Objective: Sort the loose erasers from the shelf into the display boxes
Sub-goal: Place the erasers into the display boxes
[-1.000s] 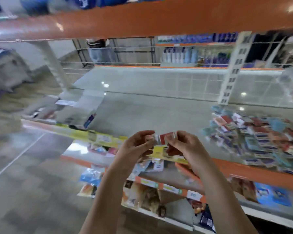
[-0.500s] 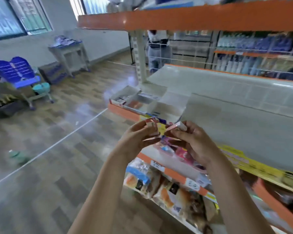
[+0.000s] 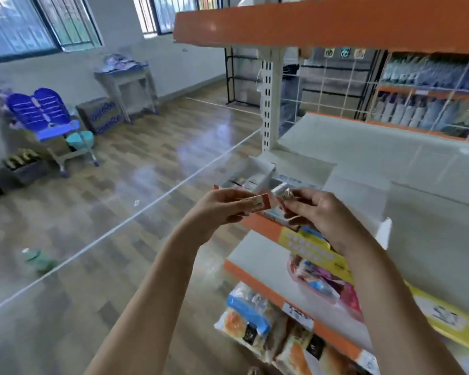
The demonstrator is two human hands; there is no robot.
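Note:
My left hand (image 3: pixel 220 209) pinches a red-and-white wrapped eraser (image 3: pixel 260 203) by one end. My right hand (image 3: pixel 318 215) pinches a white eraser (image 3: pixel 282 193) just to the right of it. Both hands hover over the left front corner of the white shelf (image 3: pixel 431 239). Directly behind them stands an open white display box (image 3: pixel 251 171) with a few erasers lying in it. A second white display box (image 3: pixel 360 190) stands to its right. The pile of loose erasers is out of view.
An orange upper shelf (image 3: pixel 322 23) hangs overhead. Lower shelves hold packaged goods (image 3: pixel 257 328) under my arms. A white upright post (image 3: pixel 268 104) stands behind the boxes. To the left lie wooden floor, a blue chair (image 3: pixel 45 115) and a small table (image 3: pixel 125 77).
My view has swung left, from the loose eraser pile to the shelf's left end with the display boxes. Both hands carried their erasers along and now hold them slightly apart.

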